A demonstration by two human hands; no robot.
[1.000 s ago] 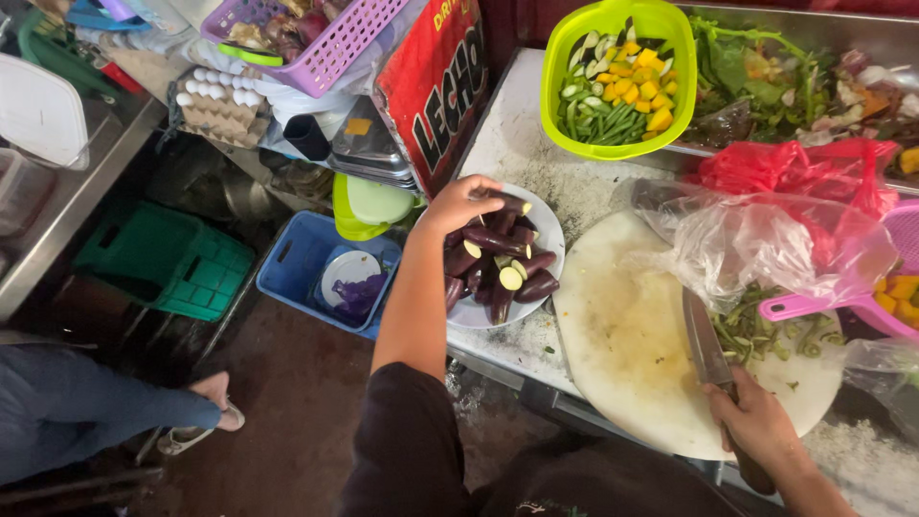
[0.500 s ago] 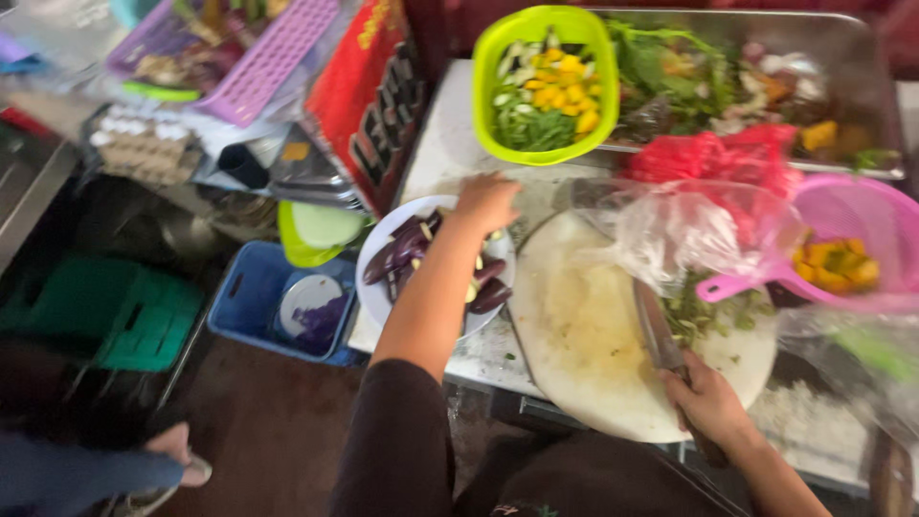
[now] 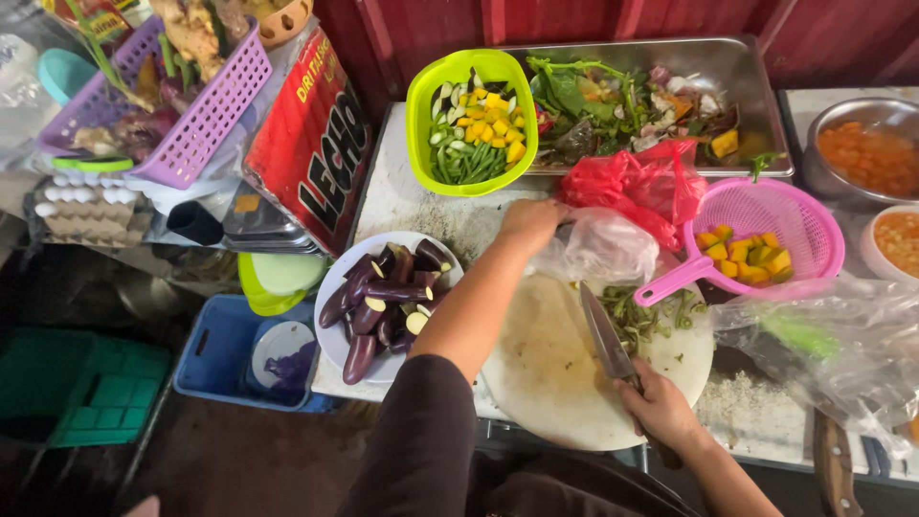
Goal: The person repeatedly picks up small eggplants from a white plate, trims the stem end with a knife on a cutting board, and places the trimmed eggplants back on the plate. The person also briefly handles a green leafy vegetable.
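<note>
L hand [image 3: 529, 222] gripped clear bag [image 3: 601, 247] at board's [image 3: 546, 369] far edge | R hand [image 3: 659, 409] fisted on knife [image 3: 605, 332], blade on board | eggplants [image 3: 385, 297] on plate [image 3: 332, 336], left

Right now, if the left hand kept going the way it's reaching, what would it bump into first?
The left hand points toward the back right of the counter and already seems to touch the clear plastic bag. Straight on, it would probably push into that bag first, then the red plastic bag behind it, though depth is hard to judge.
</note>
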